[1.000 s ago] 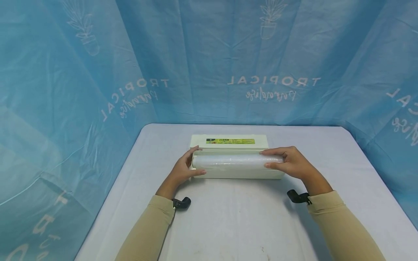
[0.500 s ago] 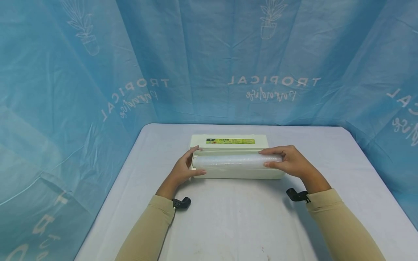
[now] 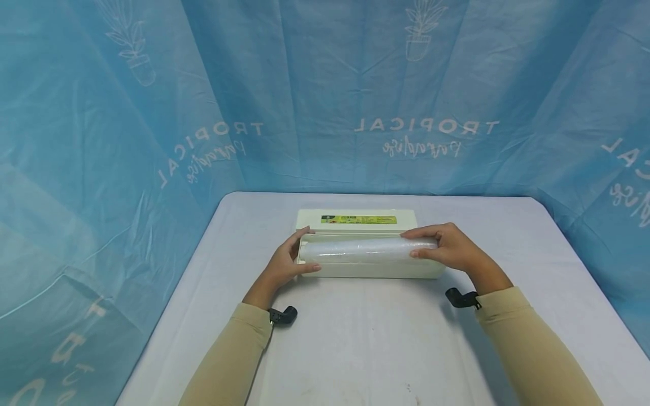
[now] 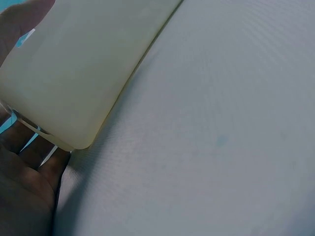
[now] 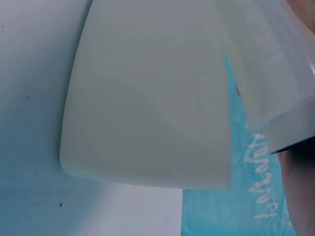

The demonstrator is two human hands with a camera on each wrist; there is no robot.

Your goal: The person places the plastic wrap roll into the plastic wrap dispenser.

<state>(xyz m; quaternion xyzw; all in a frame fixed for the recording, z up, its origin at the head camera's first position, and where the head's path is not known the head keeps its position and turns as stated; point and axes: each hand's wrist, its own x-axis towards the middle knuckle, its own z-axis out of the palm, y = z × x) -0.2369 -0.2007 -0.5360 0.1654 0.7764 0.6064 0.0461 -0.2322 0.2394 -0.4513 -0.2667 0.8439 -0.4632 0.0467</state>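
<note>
A white cling film dispenser box [image 3: 376, 271] lies lengthwise on the table, its lid [image 3: 307, 220] folded back. My left hand [image 3: 281, 260] grips the box's left end, thumb on the front wall and fingers behind. Inside lies a roll of cling film [image 3: 365, 249]; my right hand [image 3: 457, 248] holds its right end between thumb and fingers. In the right wrist view, that end of the roll [image 5: 275, 64] is raised above the box edge, with a gap between them. The left wrist view shows the plain box wall [image 4: 93, 64] with fingers at its corner.
A white cloth covers the table [image 3: 370, 338]. Blue printed curtains [image 3: 325, 113] hang behind it and along both sides. A yellow-green label [image 3: 358, 220] is on the lid. Black wrist cameras [image 3: 283, 316] are strapped over tan sleeves.
My right hand has risen slightly and shifted a little left, lifting the roll's right end so that it now tilts up. My left hand and the box have hardly moved.
</note>
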